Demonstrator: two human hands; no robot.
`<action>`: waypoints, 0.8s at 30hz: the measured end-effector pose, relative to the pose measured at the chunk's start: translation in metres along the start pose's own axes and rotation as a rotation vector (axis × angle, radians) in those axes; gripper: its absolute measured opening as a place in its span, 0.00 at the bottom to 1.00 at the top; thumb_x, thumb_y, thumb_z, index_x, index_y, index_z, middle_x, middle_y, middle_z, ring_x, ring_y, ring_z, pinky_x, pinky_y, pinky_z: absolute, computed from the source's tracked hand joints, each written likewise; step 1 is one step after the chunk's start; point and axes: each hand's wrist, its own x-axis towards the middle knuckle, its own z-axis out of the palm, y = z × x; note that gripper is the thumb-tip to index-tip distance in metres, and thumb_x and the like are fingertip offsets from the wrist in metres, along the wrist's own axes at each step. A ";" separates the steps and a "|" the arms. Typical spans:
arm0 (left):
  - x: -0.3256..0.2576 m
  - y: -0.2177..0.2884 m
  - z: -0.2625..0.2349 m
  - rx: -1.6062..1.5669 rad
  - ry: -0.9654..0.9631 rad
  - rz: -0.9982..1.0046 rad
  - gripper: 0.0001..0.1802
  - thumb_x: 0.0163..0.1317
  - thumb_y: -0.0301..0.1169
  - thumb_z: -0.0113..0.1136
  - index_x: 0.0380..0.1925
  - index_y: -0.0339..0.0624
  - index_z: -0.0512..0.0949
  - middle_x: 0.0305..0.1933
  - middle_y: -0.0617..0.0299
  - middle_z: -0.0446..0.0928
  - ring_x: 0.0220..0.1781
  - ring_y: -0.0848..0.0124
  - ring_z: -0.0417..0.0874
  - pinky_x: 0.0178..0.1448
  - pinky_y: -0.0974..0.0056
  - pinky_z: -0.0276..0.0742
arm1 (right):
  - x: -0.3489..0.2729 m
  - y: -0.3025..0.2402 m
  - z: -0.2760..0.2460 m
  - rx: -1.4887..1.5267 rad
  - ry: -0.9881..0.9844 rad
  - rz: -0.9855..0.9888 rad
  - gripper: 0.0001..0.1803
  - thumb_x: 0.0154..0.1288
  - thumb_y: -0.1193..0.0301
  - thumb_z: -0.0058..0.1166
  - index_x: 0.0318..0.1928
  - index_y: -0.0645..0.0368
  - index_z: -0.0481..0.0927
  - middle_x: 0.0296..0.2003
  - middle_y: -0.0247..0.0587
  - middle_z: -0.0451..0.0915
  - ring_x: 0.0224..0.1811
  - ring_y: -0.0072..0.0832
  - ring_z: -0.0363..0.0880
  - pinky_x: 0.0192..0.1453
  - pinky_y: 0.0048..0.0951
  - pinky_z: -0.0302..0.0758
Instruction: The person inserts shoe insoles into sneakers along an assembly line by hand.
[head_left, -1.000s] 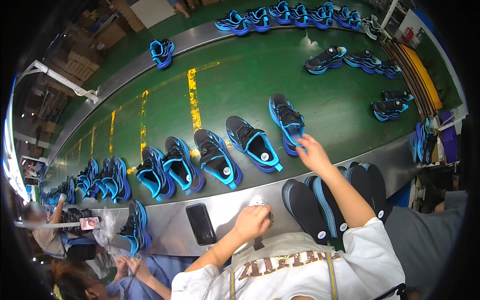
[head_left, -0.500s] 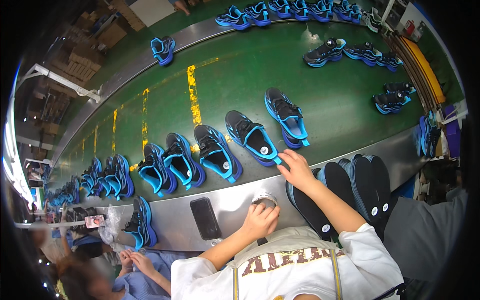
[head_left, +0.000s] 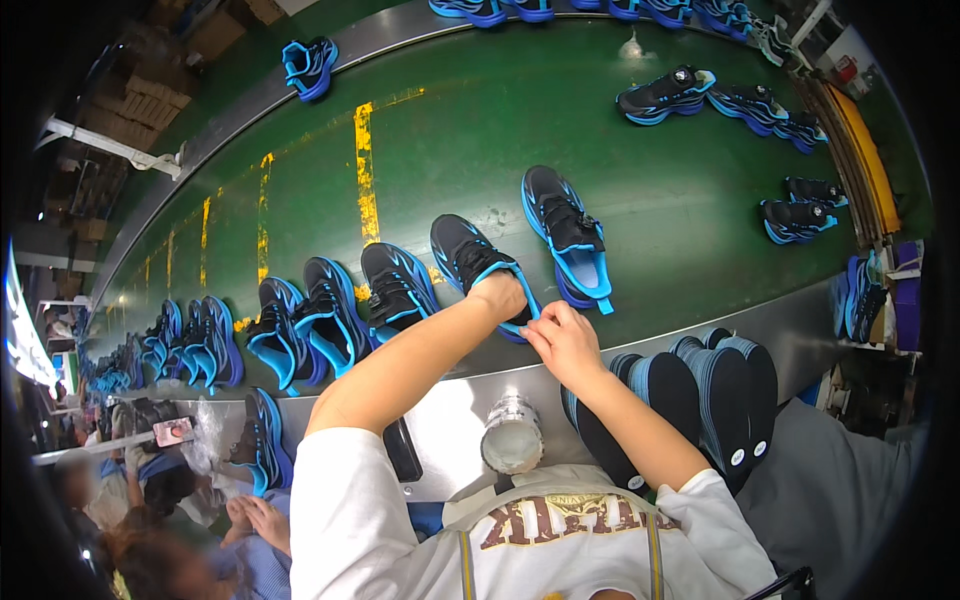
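Note:
My left hand (head_left: 501,296) reaches into the opening of a black and blue sports shoe (head_left: 462,243), its fingers hidden inside. At that shoe's heel, my right hand (head_left: 564,342) pinches the edge by the blue pull tab with thumb and fingertips. Just right of it stands another sports shoe (head_left: 568,235) with a grey insole showing inside. To the left sits a similar shoe (head_left: 395,285), partly covered by my left forearm. Close to my body is a round whitish container (head_left: 512,436), now untouched.
Stacks of black insoles (head_left: 655,395) lie on the metal edge (head_left: 800,335), right of my right forearm. A dark phone (head_left: 403,452) is partly behind my left arm. More shoes (head_left: 332,310) line the green belt (head_left: 470,150). A co-worker's hands (head_left: 258,517) are at lower left.
My left hand has left the round container and moved up into the shoe. My right hand stays at the heel. The whole view has shifted slightly.

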 end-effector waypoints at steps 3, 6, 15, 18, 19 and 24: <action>0.000 -0.008 0.002 0.083 0.050 0.139 0.11 0.50 0.34 0.48 0.25 0.45 0.79 0.34 0.60 0.76 0.41 0.65 0.75 0.45 0.65 0.69 | -0.002 0.005 0.001 0.053 0.005 0.020 0.07 0.48 0.68 0.57 0.24 0.58 0.77 0.27 0.36 0.68 0.26 0.33 0.70 0.28 0.32 0.67; 0.000 -0.013 0.007 0.013 0.110 0.078 0.09 0.48 0.32 0.48 0.23 0.47 0.78 0.39 0.64 0.74 0.45 0.68 0.72 0.47 0.65 0.68 | 0.000 0.005 0.003 0.059 0.020 0.034 0.07 0.48 0.68 0.57 0.24 0.58 0.77 0.27 0.36 0.67 0.23 0.32 0.70 0.26 0.31 0.67; 0.002 -0.007 -0.002 0.011 -0.044 -0.073 0.10 0.51 0.32 0.47 0.27 0.48 0.79 0.42 0.62 0.74 0.46 0.67 0.73 0.47 0.62 0.68 | 0.000 0.008 0.000 0.083 0.025 0.010 0.07 0.47 0.67 0.57 0.22 0.56 0.76 0.25 0.35 0.66 0.23 0.33 0.69 0.26 0.33 0.66; 0.004 -0.002 -0.008 -0.566 -0.124 -0.141 0.12 0.50 0.34 0.48 0.31 0.42 0.77 0.38 0.54 0.75 0.39 0.56 0.76 0.44 0.58 0.70 | -0.002 0.009 0.002 0.084 0.033 0.028 0.08 0.47 0.66 0.57 0.22 0.56 0.76 0.25 0.36 0.66 0.23 0.33 0.69 0.27 0.33 0.66; 0.003 0.000 -0.009 -0.772 -0.172 -0.158 0.13 0.50 0.34 0.48 0.32 0.41 0.76 0.36 0.54 0.76 0.38 0.55 0.76 0.44 0.58 0.69 | -0.002 0.011 0.002 0.075 0.034 0.030 0.08 0.48 0.66 0.57 0.22 0.56 0.75 0.25 0.36 0.66 0.23 0.34 0.69 0.27 0.33 0.67; 0.027 0.006 0.012 -0.734 -0.406 -0.092 0.13 0.49 0.33 0.48 0.33 0.40 0.76 0.36 0.52 0.75 0.39 0.57 0.76 0.45 0.58 0.68 | -0.011 0.009 0.004 0.050 0.030 0.012 0.08 0.49 0.65 0.55 0.22 0.55 0.75 0.25 0.36 0.66 0.23 0.35 0.69 0.27 0.34 0.67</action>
